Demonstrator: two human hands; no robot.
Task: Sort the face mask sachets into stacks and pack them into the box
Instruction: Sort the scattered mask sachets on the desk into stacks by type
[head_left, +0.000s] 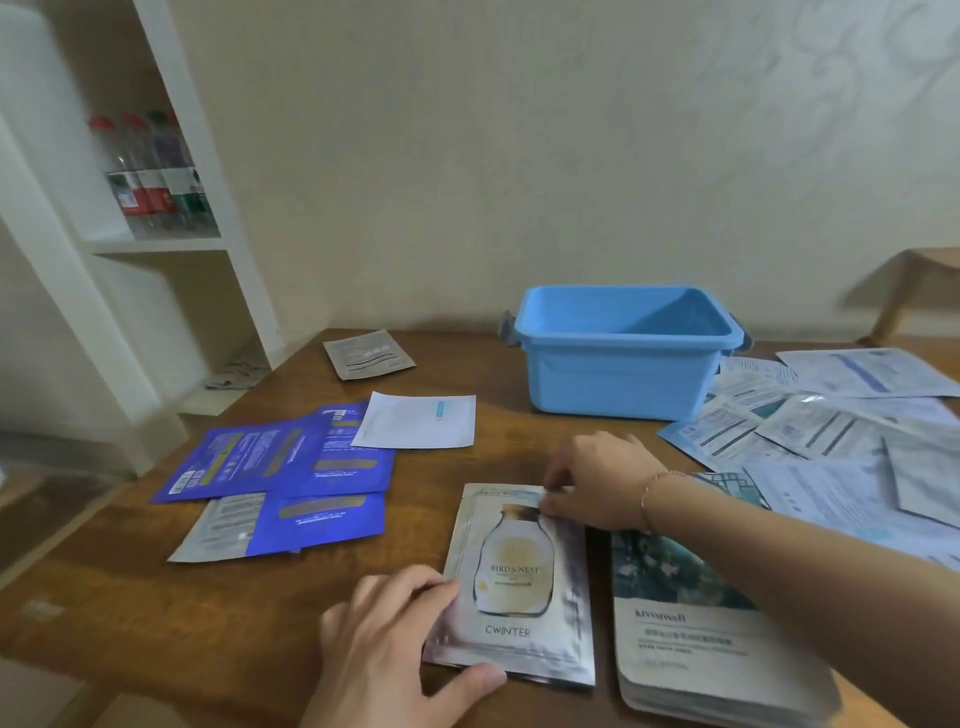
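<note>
**Squaring up the silver stack, box waiting empty**

Head view, the only view on offer: both hands are on the silver foil sachet stack printed with a pale jar (517, 582), lying flat on the brown wooden table (156, 613) right in front of the person. The left hand (395, 644) grips its near left corner, thumb curled along the bottom edge and fingers bent over the left edge. The right hand (597, 480) reaches across and pinches the top edge between thumb and fingertips. It appears to be more than one sachet deep, though the count is too fine to tell.

Just to the right sits a thick teal-and-white sachet stack (711, 639), already neat. Left of centre, the dark blue sachets (280, 467) overlap loosely, with a white sachet (415, 422) touching their far corner and a grey sachet (368, 354) alone further back. On the right, a pale blue-and-white sachet heap (831, 441) sprawls unsorted beside the light blue plastic box (623, 384), which stands at the back of the table and looks empty as far as its inside shows.

My read: sorting is under way, packing not begun. Next, the silver stack wants its edges aligned and a firm two-handed grip so nothing fans out; then the loose blue and pale heaps need gathering.
</note>
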